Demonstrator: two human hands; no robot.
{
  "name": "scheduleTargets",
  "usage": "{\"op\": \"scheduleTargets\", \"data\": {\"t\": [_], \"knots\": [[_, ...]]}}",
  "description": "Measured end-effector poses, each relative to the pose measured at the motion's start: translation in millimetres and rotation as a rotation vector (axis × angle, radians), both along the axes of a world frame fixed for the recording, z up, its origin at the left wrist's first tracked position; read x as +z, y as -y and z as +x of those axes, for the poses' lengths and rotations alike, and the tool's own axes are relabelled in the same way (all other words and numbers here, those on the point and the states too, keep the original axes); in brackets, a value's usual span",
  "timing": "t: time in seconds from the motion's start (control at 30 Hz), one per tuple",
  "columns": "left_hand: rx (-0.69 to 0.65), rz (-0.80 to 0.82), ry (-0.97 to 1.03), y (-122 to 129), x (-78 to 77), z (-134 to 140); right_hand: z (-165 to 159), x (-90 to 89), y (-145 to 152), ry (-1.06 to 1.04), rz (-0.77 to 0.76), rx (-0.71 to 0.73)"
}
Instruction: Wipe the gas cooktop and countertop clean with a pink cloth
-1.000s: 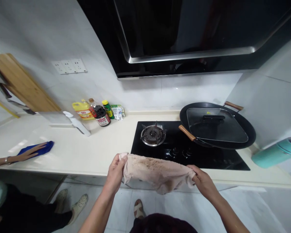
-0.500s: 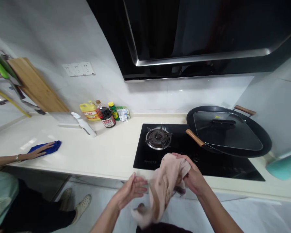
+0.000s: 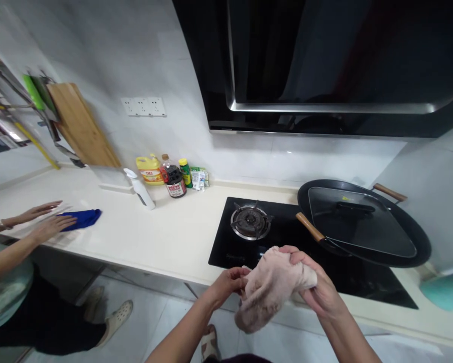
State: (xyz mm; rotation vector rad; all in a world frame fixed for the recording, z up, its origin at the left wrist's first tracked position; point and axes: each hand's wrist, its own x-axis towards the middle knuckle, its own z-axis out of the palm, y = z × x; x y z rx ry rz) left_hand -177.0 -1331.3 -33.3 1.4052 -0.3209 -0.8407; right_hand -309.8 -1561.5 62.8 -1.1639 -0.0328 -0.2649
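Observation:
Between my two hands hangs a pale pink cloth [image 3: 272,287], bunched up, with darker stains on it. My right hand [image 3: 319,290] grips its right end, thumb on top. At its left edge my left hand [image 3: 229,285] pinches the fabric between thumb and fingers. Both are held over the counter's front edge, before the black gas hob [image 3: 221,247]. Just beyond the cloth is the round burner [image 3: 250,221]. A large wok [image 3: 419,237] with a wooden handle [image 3: 309,227] stands on the right side of the hob, covered by a glass lid [image 3: 366,227].
At left, a co-worker's hands [image 3: 47,229] are on the counter [image 3: 166,237], one on a blue cloth [image 3: 83,219]. Along the wall stand a white spray bottle [image 3: 139,189], a yellow jug [image 3: 150,170], a dark sauce bottle [image 3: 173,180] and a green container [image 3: 185,173]. A range hood [image 3: 325,121] overhangs the hob.
My left hand, open and apart before, has closed on the cloth's left edge. The cloth has been gathered up. The co-worker's second hand has come into view on the counter.

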Motion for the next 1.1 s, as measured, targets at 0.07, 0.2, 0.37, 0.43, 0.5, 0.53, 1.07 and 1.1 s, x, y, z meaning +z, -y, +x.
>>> {"op": "scheduleTargets", "data": {"t": [0.07,0.2,0.37,0.43,0.5,0.53,1.07,1.1], "knots": [[0.054,0.081,0.139,-7.3,6.0,6.9,-10.2,-5.5,18.2,-0.017,-0.087,0.005],[0.184,0.189,0.406,-33.1,29.0,16.9,-29.8,-30.6,47.0,-0.116,-0.154,0.050],[0.225,0.221,0.917,-56.2,65.4,13.7,-28.8,-56.9,43.8,-0.305,-0.503,0.002],[0.180,0.290,1.023,-59.8,76.5,11.8,-21.2,-53.7,40.1,-0.292,-0.721,-0.052],[0.135,0.421,0.992,-62.8,85.3,12.2,-13.2,-43.0,40.4,-0.250,-0.904,-0.050],[0.113,0.497,0.987,-64.8,89.2,13.6,-9.5,-35.9,41.9,-0.231,-0.984,-0.028],[-0.266,0.756,1.426,-147.4,170.5,85.8,29.8,42.7,18.1,-0.184,-0.911,-0.031],[-0.265,0.768,1.422,-149.1,169.8,90.1,33.0,43.3,15.6,-0.189,-0.899,-0.023]]}}
